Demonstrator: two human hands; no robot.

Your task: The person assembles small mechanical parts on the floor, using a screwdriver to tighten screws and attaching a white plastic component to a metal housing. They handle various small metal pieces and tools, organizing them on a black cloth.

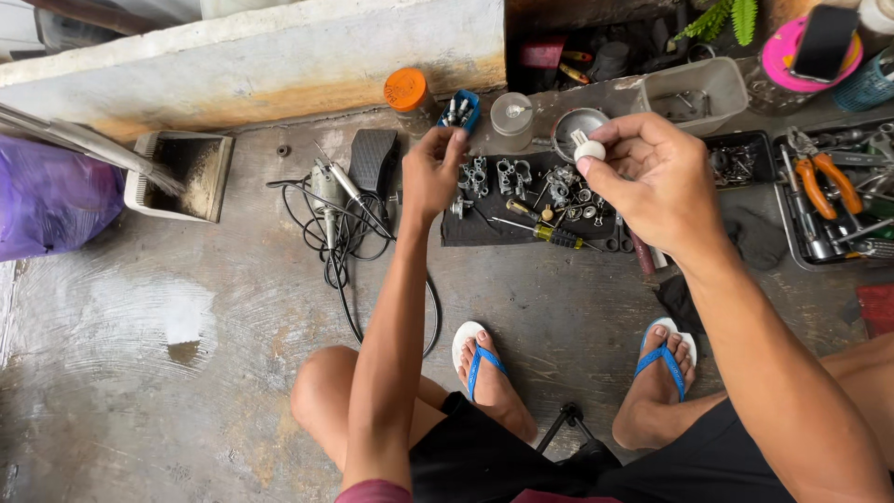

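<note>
Concrete floor (186,354), grey and wet in patches, carries everything here. A purple bag (42,196) sits at the far left, beside a dustpan (177,172) full of grit. A black cloth (484,228) lies ahead of the person's feet, spread with small metal engine parts (512,175) and a yellow-handled screwdriver (549,236). To its left lies a rotary tool (326,186) with a tangled black cable. At the right, a black tray (792,233) holds orange-handled pliers (819,182).

The right hand (652,182) pinches a small white round part (589,149) between thumb and fingertips, raised above the cloth. The left hand (430,172) reaches forward with fingers curled (whether it grips anything cannot be told), its fingertips just beside a small blue box (461,110) of metal bits.
</note>
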